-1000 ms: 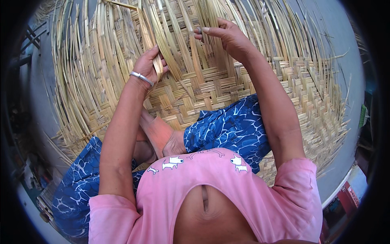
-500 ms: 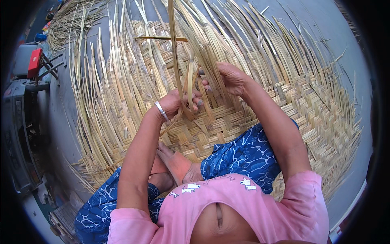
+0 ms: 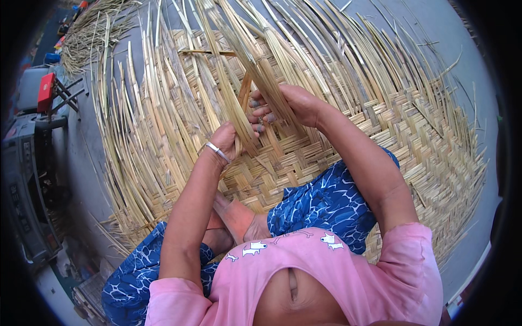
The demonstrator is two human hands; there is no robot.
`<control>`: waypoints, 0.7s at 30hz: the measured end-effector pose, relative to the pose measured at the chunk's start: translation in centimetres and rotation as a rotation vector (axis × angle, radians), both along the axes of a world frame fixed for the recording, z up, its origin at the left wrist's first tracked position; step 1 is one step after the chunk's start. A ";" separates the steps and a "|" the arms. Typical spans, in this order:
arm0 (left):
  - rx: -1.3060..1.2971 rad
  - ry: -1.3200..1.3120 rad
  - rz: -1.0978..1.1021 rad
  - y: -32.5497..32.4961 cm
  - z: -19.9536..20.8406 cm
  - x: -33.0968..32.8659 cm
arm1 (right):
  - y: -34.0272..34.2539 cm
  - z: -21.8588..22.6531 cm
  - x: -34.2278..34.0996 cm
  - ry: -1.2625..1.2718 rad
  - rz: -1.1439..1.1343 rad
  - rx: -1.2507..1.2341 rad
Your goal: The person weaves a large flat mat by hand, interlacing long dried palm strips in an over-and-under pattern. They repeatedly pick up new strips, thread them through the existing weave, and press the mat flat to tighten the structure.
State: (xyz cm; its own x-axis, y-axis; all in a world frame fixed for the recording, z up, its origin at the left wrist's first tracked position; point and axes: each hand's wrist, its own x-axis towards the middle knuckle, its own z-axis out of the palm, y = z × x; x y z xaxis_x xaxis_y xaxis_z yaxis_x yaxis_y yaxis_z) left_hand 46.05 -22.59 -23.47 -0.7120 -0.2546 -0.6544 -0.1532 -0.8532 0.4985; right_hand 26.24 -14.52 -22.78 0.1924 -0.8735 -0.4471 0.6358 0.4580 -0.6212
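Note:
Pale, split reed strips form a partly woven mat point(image 3: 302, 164) in front of me. My left hand point(image 3: 225, 138), with a silver bangle at its wrist, is closed round a flat bunch of strips point(image 3: 232, 102) lifted off the weave. Just to its right, my right hand point(image 3: 298, 104) grips a second raised bunch point(image 3: 265, 71). Both bunches slant up and away to the far side. Between the hands the fingertips come close together, and a browner strip point(image 3: 245, 88) stands there. Some fingers seem to have wrappings on them.
Long unwoven strips point(image 3: 161, 103) fan out along the far and left sides. A loose pile of strips point(image 3: 100, 27) lies at the far left. A red box on a folding stand point(image 3: 47, 92) and a dark grey machine point(image 3: 32, 190) stand at left. My bare feet point(image 3: 235, 216) rest on the mat.
My left hand now holds a wider bunch of strips, where thin strips stood upright before. The right hand's bunch has tilted and shifted a little left.

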 end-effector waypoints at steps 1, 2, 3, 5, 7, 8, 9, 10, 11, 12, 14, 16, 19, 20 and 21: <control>0.005 -0.001 0.015 0.1 0.3 -0.2 | 0.0 0.2 0.0 -0.008 0.020 -0.004; -0.019 -0.012 0.023 0.3 0.3 -0.4 | 0.0 0.4 0.1 -0.015 0.040 -0.007; -0.043 -0.026 0.030 0.4 0.3 -0.4 | 0.0 0.6 0.2 -0.024 0.059 -0.011; -0.104 -0.048 -0.024 0.3 0.4 -0.4 | 0.0 0.8 0.4 -0.027 0.001 -0.002; -0.168 -0.061 -0.147 0.2 0.6 -0.3 | 0.1 0.4 0.2 0.001 -0.004 -0.013; -0.222 -0.099 -0.210 0.0 0.8 -0.3 | 0.1 -0.1 -0.1 0.028 0.019 -0.032; -0.276 -0.134 -0.273 -0.2 1.0 -0.4 | 0.2 -0.3 -0.4 0.057 0.042 -0.050; -0.329 -0.169 -0.336 -0.4 1.2 -0.5 | 0.2 -0.4 -0.3 0.041 -0.003 -0.046; -0.321 -0.172 -0.352 -0.5 1.6 -0.6 | 0.1 -0.5 -0.2 0.024 -0.048 -0.041; -0.313 -0.175 -0.367 -0.5 2.0 -0.7 | 0.1 -0.4 -0.1 0.007 -0.093 -0.036; -0.319 -0.174 -0.434 -0.8 2.4 -0.7 | 0.0 -0.7 -0.4 -0.010 -0.108 -0.002; -0.346 -0.168 -0.536 -1.3 2.4 -0.8 | 0.0 -1.2 -0.4 0.030 -0.131 0.011; -0.442 -0.164 -0.673 -1.3 3.0 -1.6 | -0.2 -1.3 0.2 0.229 -0.158 0.009; -0.440 -0.147 -0.668 -1.2 3.0 -1.6 | -0.2 -1.2 0.5 0.330 -0.150 0.017; -0.438 -0.130 -0.666 -1.1 3.1 -1.7 | -0.1 -1.0 0.6 0.431 -0.144 0.026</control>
